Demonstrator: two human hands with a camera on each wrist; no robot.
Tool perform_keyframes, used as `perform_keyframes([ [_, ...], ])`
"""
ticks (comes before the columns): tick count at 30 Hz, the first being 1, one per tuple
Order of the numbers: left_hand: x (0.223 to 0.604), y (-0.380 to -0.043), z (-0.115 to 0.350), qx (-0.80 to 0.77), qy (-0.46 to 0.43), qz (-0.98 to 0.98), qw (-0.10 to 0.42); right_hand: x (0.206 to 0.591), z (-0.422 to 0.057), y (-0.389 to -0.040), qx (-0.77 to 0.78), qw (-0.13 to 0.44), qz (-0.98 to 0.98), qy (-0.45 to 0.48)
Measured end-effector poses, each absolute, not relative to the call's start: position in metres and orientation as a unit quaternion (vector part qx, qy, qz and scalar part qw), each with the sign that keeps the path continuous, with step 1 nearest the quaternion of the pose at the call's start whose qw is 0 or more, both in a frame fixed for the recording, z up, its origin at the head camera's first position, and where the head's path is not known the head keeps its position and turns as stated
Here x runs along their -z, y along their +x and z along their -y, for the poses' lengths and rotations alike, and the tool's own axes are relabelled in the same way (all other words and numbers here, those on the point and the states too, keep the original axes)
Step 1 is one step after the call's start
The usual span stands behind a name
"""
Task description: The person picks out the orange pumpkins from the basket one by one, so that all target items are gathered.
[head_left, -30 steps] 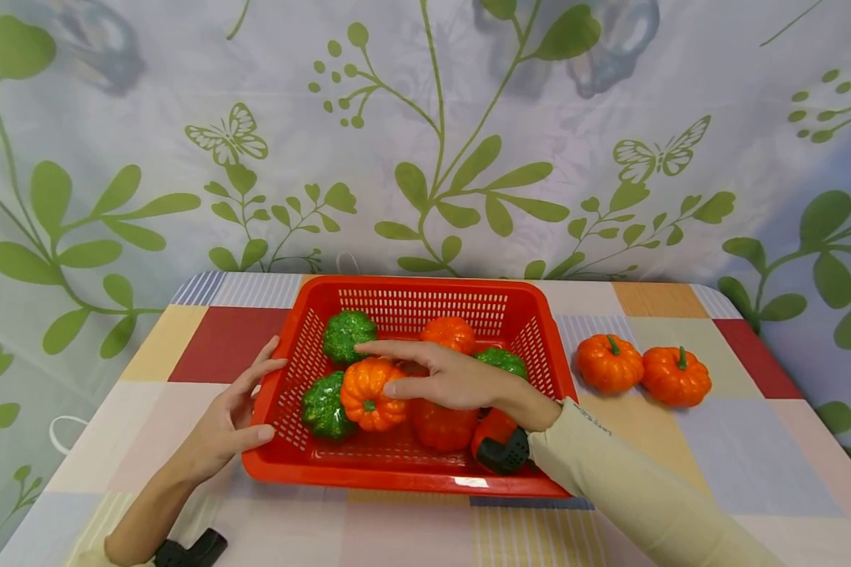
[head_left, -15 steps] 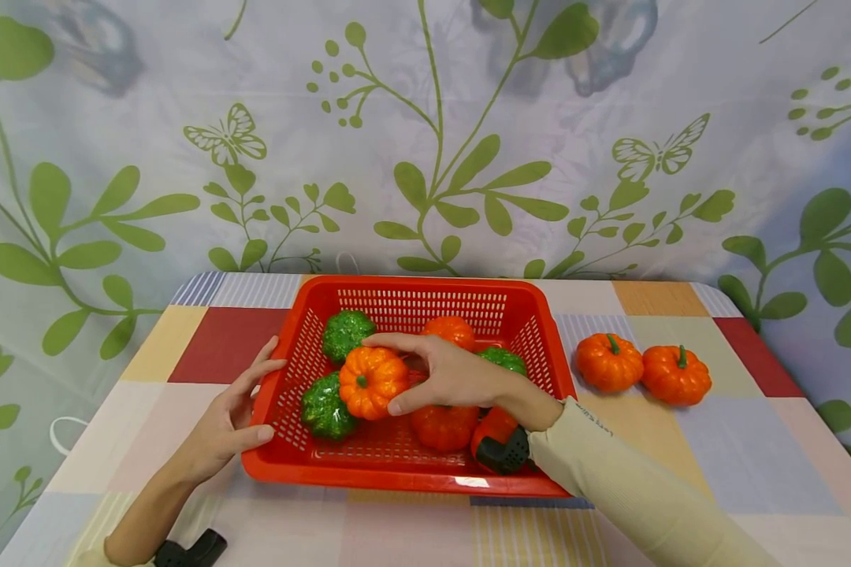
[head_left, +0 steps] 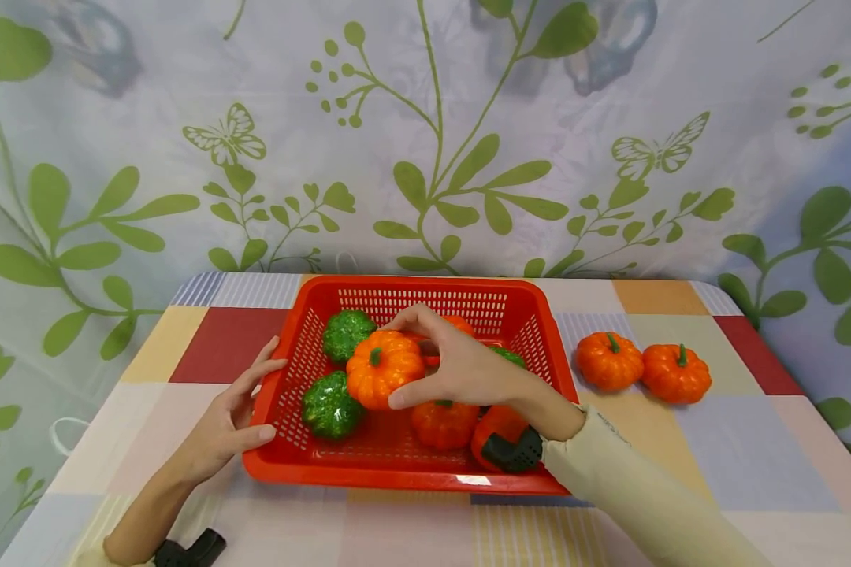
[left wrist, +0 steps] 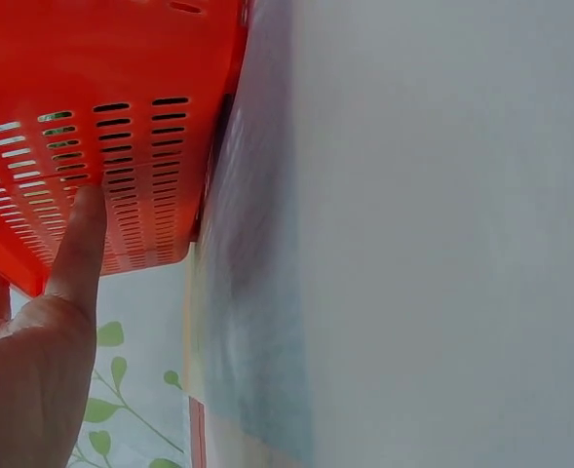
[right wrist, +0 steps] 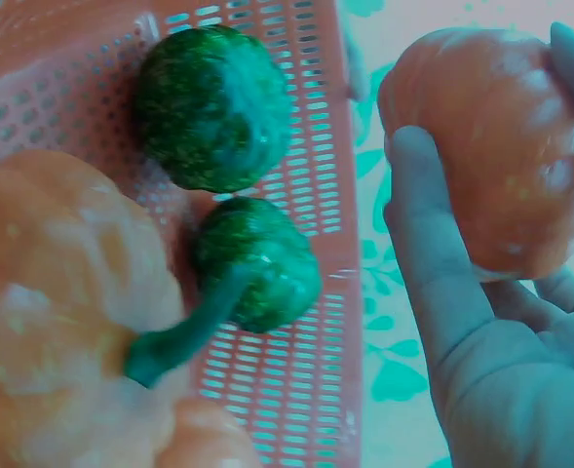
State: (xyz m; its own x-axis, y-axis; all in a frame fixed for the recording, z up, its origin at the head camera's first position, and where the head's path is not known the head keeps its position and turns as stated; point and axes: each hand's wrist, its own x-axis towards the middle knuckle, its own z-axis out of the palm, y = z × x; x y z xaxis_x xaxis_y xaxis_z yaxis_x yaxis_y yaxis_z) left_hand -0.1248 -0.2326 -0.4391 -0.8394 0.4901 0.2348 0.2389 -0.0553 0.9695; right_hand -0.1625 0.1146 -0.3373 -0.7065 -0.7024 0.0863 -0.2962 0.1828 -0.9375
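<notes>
- The right hand pinches an orange pumpkin at mid-frame in the head view, thumb on its near side, fingers round the far side; a grip on the wide flanks, with no pull on the stem, seems the right one
- The skin looks slick, so a firm, even pinch should serve better than a hard squeeze from the fingertips alone
- The pumpkin sits over the left half of the basket, in front of part of the lower green one; the upper green one lies just behind, so straight up is probably the safest path, lest it knock either (the head view alone does not settle whether it touches them)
- The left hand lies along the basket's left edge, fingers loosely extended against the outside and thumb at the rim; light pressure there should steady it
- In looks the pumpkin is bright orange, squat and deeply ribbed, with glossy highlights and a short green stem facing the camera; at the upper right of the right wrist view it turns a washed-out salmon, its stem out of sight
</notes>
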Motion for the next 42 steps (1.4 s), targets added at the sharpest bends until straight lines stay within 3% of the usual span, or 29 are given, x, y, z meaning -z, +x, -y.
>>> perform_keyframes([
  [26, 0.435, -0.125, 0.23, -0.688, 0.28, -0.663, 0.098, 0.313, -0.176, -0.113, 0.559, 0.183, -0.754, -0.293],
  [33, 0.436, -0.125, 0.23, -0.686, 0.27, -0.669, 0.099, 0.314, -0.201, -0.097, 0.496, 0.146, -0.812, -0.272],
  [42, 0.438, -0.125, 0.232, -0.676, 0.256, -0.684, 0.097, 0.325, -0.235, -0.083, 0.523, 0.129, -0.798, -0.268],
])
